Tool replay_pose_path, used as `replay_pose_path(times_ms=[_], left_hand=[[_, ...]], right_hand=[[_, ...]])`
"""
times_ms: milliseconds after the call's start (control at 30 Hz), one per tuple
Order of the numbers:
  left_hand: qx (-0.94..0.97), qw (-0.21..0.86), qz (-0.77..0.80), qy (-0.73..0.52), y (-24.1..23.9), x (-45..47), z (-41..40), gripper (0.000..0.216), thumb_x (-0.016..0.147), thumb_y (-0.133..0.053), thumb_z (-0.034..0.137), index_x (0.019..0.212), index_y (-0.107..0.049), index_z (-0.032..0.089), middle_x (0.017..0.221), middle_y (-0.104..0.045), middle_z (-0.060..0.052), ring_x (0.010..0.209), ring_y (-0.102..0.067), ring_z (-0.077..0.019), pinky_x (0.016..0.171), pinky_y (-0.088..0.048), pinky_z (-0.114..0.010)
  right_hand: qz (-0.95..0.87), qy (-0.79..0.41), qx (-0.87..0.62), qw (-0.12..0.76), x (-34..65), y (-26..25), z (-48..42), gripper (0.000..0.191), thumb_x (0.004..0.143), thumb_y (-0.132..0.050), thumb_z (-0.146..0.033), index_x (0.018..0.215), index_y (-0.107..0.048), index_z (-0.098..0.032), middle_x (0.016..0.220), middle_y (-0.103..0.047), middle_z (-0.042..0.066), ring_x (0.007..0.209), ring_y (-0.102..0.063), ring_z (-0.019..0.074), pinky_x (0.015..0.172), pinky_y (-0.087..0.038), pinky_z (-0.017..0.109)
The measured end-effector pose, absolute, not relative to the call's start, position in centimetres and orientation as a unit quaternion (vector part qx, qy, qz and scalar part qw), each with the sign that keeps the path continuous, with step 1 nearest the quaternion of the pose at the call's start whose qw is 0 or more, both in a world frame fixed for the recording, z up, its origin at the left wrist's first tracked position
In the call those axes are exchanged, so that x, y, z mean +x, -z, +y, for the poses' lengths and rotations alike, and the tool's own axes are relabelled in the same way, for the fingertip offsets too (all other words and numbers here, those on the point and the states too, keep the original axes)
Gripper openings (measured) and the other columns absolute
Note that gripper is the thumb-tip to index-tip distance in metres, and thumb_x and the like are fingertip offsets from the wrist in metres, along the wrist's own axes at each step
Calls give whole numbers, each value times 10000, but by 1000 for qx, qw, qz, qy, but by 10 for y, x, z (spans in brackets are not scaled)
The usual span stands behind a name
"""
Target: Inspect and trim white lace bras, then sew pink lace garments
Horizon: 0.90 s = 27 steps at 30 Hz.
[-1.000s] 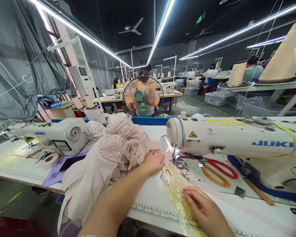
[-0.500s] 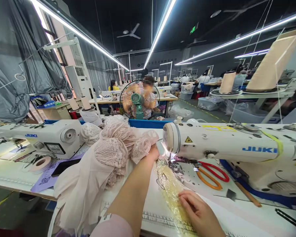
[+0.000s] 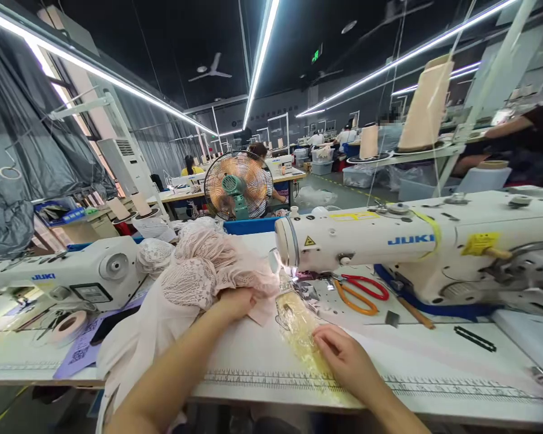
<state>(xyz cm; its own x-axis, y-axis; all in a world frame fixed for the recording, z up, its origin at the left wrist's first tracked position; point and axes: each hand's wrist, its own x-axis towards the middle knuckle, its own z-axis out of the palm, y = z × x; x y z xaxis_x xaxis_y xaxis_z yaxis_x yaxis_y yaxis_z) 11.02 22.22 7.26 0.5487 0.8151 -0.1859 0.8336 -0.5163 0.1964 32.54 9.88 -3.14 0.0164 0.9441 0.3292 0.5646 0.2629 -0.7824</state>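
My left hand (image 3: 238,302) is closed on the edge of a pale pink lace piece (image 3: 247,274), at the right side of a heap of similar lace. Its fingertips are partly hidden by the fabric. Near the right edge of a shiny, yellowish see-through strip (image 3: 301,337), my right hand (image 3: 344,355) rests with thumb and fingers pressed together; whether it pinches the strip is hidden. The strip runs from the table's front edge up to the lit needle area of a white sewing machine (image 3: 357,241). Pale fabric (image 3: 140,343) hangs from the heap over the front edge.
Orange-and-red-handled scissors (image 3: 362,295) lie under the machine arm, with a wooden-handled tool (image 3: 416,312) to their right. A second sewing machine (image 3: 85,277), a tape roll (image 3: 70,325) and a dark phone (image 3: 113,325) are at left. A fan (image 3: 238,184) stands behind.
My left hand has moved left and nearer to me, away from the needle area, with lace in its grasp. The right hand stays by the strip. The view has turned rightward.
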Motion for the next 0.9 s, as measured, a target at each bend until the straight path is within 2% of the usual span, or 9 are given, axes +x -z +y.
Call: replay_pose_path(times_ms=[167,267,367,467,533,600,667,733,900], left_hand=[[924,146,342,92,-75,107,127,428,819,-514,307,1237,-501,219,989,-675,-62,913,-630,-246,767,-483,-315],[957,137,256,18,-85,112,97,333,859,-446,307,1157,-553,204,913,-677,-57,829,-634,-202,704,-475,-268],[933,80,322,-141,-97,107,114,280,888,-366,297,906,-621,183,830,-660,-58,786,-607,-169,718,-456,-263],[865,19,449,-225,-99,94,160,350,912,-251,234,934,-592,156,859,-635,-86,816,-582,-175,760,-458,-311],[867,25,456,-199,-93,88,187,369,912,-220,183,1038,-565,147,920,-634,-86,828,-588,-157,764,-472,-302],[899,44,414,-135,-81,87,202,294,904,-344,237,1092,-562,179,997,-633,-58,888,-591,-141,792,-473,-266],[928,55,364,-60,-68,87,203,283,827,-538,339,1082,-591,226,1070,-619,-24,975,-576,-148,841,-455,-243],[937,48,347,4,-59,85,196,318,766,-618,404,1031,-628,229,1073,-609,-29,987,-574,-180,845,-454,-262],[909,-11,406,92,-64,74,177,351,827,-511,451,830,-678,142,916,-613,-101,814,-605,-250,727,-483,-372]], right_hand=[[-650,-188,-577,456,322,30,107,368,892,-320,-427,819,-596,-195,996,-612,103,993,-542,242,868,-439,376],[-681,-176,-564,431,313,27,115,371,875,-333,-416,897,-618,-181,1072,-600,116,1059,-510,257,959,-373,429],[-714,-176,-555,389,303,22,122,382,842,-382,-391,1036,-596,-141,1166,-562,149,1125,-466,289,987,-334,476],[-744,-187,-537,351,299,13,127,359,854,-399,-394,1053,-572,-150,1122,-580,137,1065,-501,274,920,-393,447],[-769,-195,-512,328,302,6,129,335,902,-341,-410,975,-584,-192,1028,-607,83,974,-535,224,865,-424,384],[-793,-198,-490,301,307,0,129,328,922,-325,-411,888,-590,-220,954,-609,40,922,-537,195,824,-429,340],[-810,-192,-484,270,315,-4,127,218,867,-459,-385,805,-585,-218,911,-597,31,906,-521,206,789,-419,333],[-821,-178,-487,239,325,-7,123,157,772,-586,-325,691,-545,-196,850,-575,37,887,-499,228,752,-397,342],[-834,-163,-489,194,345,-10,114,307,815,-556,-341,589,-426,-178,739,-526,37,831,-470,228,715,-361,362]])
